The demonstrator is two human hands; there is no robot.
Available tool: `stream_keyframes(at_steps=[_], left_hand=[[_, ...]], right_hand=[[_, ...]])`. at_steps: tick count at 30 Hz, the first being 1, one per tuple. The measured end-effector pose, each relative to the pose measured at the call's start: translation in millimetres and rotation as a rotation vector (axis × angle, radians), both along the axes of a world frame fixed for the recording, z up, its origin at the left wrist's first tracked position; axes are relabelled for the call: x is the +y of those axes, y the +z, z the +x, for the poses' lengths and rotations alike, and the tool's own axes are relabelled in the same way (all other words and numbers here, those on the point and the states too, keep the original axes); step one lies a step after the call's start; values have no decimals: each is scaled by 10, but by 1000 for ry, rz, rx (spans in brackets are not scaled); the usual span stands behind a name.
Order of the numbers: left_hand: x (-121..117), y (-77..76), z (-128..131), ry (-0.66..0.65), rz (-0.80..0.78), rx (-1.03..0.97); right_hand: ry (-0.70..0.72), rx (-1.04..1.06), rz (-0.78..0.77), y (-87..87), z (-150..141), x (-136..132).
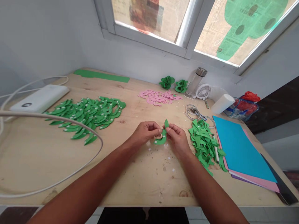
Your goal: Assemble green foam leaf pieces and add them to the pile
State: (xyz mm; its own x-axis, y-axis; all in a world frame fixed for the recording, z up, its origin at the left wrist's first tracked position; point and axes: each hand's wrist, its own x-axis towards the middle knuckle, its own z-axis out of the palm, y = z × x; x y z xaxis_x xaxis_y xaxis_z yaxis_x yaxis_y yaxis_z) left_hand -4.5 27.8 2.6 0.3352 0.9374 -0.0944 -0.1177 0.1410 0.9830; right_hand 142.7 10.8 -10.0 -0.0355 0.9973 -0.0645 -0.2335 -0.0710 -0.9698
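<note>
On the pale wooden tabletop [144, 183], left of the jagged green paper-like scrap pile [203, 140], the left hand [149, 130] and right hand [177, 137] pinch one curved green paper-like cut-out [160, 142]. Opposed pulling could tear its slim band; careless placement could mix it into that pile.

A bottle [195, 81] and a white fan [203, 91] below the window [151, 15].
The bottle has a silver lid [201, 72]; near the fan, a white roll [223, 104] lies beside a clear bag [243, 109].
</note>
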Motion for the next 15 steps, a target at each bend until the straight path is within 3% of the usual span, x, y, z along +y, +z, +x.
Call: stream_keyframes(at_steps=[15], left_hand=[[69,-122,-61,-28,26,2]], right_hand=[[-11,-109,54,-14,4,13]])
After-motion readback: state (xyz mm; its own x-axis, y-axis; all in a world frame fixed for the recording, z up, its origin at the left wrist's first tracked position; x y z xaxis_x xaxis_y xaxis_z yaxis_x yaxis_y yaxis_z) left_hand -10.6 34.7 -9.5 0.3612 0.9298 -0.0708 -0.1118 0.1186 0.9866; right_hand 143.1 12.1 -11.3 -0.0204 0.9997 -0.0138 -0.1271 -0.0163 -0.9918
